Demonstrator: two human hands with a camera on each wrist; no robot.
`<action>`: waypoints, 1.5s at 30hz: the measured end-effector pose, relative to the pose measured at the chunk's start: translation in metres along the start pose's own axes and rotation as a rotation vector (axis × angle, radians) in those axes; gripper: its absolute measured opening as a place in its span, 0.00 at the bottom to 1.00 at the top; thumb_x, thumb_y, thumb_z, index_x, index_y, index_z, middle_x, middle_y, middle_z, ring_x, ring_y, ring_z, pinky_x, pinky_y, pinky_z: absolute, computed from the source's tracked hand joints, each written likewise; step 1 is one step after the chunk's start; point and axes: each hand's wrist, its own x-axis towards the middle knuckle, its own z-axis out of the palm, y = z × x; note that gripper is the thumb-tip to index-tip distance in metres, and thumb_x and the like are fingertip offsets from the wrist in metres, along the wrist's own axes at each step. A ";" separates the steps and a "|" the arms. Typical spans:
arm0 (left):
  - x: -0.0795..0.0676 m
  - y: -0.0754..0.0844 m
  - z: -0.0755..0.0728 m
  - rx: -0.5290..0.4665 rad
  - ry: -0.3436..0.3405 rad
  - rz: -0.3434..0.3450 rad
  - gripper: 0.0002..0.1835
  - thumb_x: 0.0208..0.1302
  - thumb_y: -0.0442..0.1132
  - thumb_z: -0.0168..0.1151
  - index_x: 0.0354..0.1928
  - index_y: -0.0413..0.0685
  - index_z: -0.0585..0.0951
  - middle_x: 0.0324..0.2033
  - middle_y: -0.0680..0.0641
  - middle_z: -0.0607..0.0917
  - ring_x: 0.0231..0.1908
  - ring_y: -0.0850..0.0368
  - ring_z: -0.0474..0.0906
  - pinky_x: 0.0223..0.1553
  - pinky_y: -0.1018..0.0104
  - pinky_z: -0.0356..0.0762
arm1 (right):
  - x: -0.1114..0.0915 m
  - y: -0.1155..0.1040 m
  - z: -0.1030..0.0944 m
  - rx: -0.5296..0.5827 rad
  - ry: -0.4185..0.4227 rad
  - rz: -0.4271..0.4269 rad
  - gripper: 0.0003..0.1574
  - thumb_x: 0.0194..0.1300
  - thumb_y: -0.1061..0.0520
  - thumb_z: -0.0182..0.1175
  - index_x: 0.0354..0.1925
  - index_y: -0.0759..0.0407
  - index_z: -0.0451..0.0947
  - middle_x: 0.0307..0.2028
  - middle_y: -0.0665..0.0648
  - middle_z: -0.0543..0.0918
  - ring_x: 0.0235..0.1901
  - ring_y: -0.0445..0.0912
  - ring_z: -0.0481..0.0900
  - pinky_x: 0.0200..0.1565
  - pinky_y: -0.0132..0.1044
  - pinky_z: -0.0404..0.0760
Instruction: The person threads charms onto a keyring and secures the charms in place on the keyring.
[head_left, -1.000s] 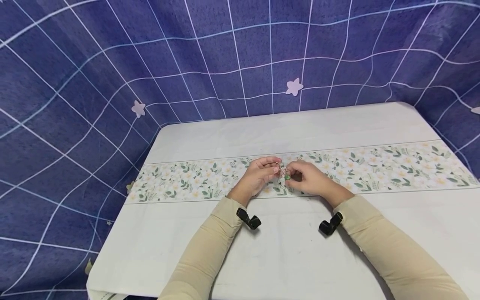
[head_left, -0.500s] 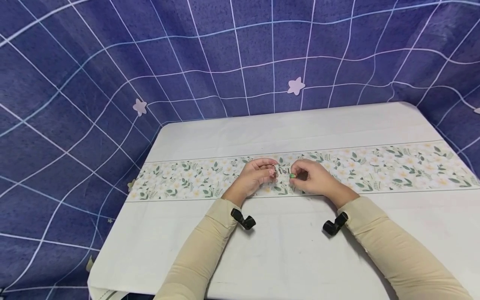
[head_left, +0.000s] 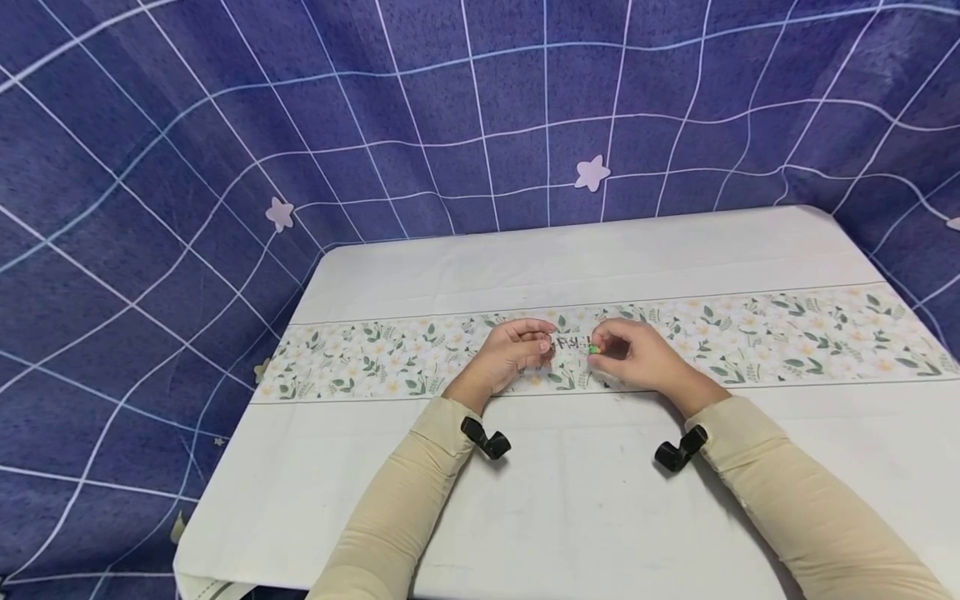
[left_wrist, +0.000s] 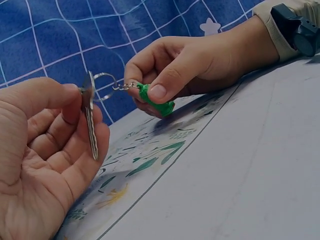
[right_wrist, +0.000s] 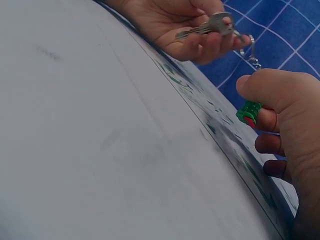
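Note:
My left hand (head_left: 512,354) pinches a silver key (left_wrist: 90,117) by its head between thumb and fingers, the blade pointing down across the curled fingers. A metal split ring (left_wrist: 104,86) passes through the key and joins a short chain (left_wrist: 124,86). At the chain's other end is a small green keychain charm (left_wrist: 159,101) with a bit of red (right_wrist: 248,120) on it. My right hand (head_left: 633,354) pinches this charm between thumb and index finger. Ring and chain stretch across the gap between the hands, above the table.
A white cloth with a band of printed flowers (head_left: 420,358) covers the table (head_left: 555,500). Behind it and on the left hangs a blue curtain (head_left: 420,125) with white grid lines and stars. Black straps (head_left: 487,438) sit on both wrists.
My right hand has moved right with the green charm, widening the gap between the hands. The chain and ring now show stretched out. My left hand has shifted slightly left.

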 end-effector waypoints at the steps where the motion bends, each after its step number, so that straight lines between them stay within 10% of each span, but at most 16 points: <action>1: 0.000 -0.001 -0.001 0.039 -0.005 0.002 0.13 0.67 0.21 0.57 0.53 0.26 0.78 0.32 0.51 0.84 0.33 0.59 0.84 0.38 0.65 0.85 | -0.001 0.001 -0.001 -0.002 0.002 -0.004 0.15 0.55 0.63 0.75 0.35 0.51 0.78 0.31 0.47 0.80 0.32 0.42 0.75 0.36 0.32 0.77; 18: -0.004 -0.008 -0.003 0.639 -0.016 0.176 0.14 0.64 0.26 0.66 0.51 0.36 0.83 0.34 0.43 0.85 0.32 0.60 0.80 0.36 0.71 0.81 | -0.006 0.008 -0.007 -0.083 -0.022 -0.036 0.15 0.53 0.61 0.77 0.35 0.51 0.81 0.30 0.44 0.79 0.31 0.40 0.75 0.32 0.33 0.77; 29: -0.004 -0.007 -0.003 1.092 -0.139 0.395 0.14 0.65 0.29 0.64 0.52 0.42 0.84 0.35 0.48 0.81 0.36 0.62 0.76 0.41 0.75 0.78 | -0.010 0.006 -0.010 -0.121 -0.045 -0.071 0.14 0.53 0.60 0.77 0.34 0.49 0.81 0.30 0.46 0.78 0.31 0.40 0.71 0.32 0.35 0.74; 45: -0.010 -0.004 0.001 1.309 -0.136 0.448 0.13 0.67 0.32 0.62 0.52 0.45 0.83 0.36 0.52 0.79 0.39 0.59 0.72 0.47 0.68 0.75 | -0.012 0.005 -0.012 -0.142 -0.058 -0.060 0.14 0.54 0.60 0.77 0.34 0.48 0.81 0.30 0.45 0.77 0.31 0.39 0.70 0.32 0.35 0.73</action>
